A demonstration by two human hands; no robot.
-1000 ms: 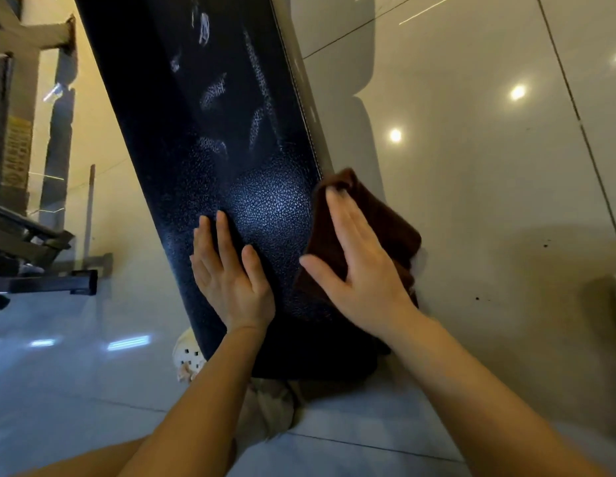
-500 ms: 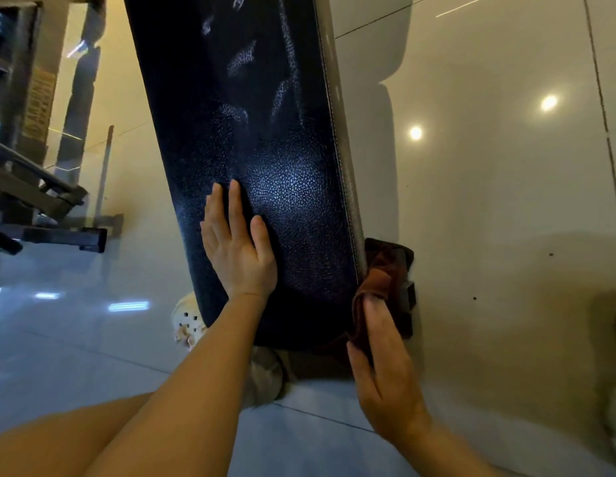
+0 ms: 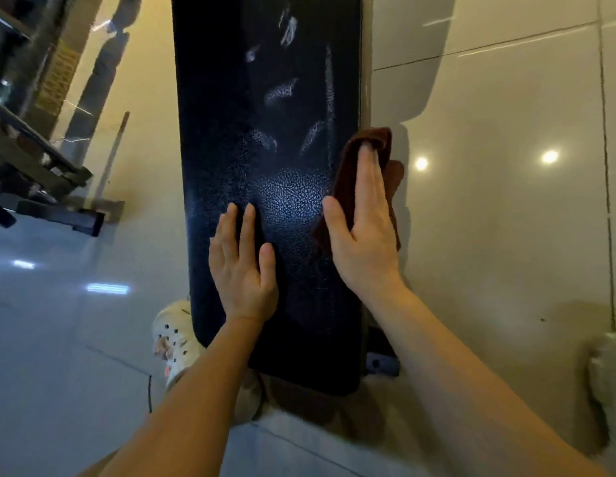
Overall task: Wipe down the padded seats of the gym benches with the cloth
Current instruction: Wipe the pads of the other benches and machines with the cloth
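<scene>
**Inspector A:** Where is the cloth [image 3: 365, 173] found?

**Inspector B:** At the padded seat's [image 3: 265, 132] right edge, pressed flat under the right hand [image 3: 361, 228], fingers extended. The left hand [image 3: 243, 266] is laid open on the seat.

**Inspector A:** Handling?

**Inspector B:** Judged soft, light, easily bunched; best pinned under a flat palm.

Both forearms are bare, no sleeves; a cream perforated clog [image 3: 174, 342] covers one foot.

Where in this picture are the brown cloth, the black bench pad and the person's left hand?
brown cloth [image 3: 348, 173]: head view, on the fold left of the fingers.
black bench pad [image 3: 231, 132]: head view, on its bare upper surface.
left hand [image 3: 243, 270]: head view, on the back of the hand.
</scene>
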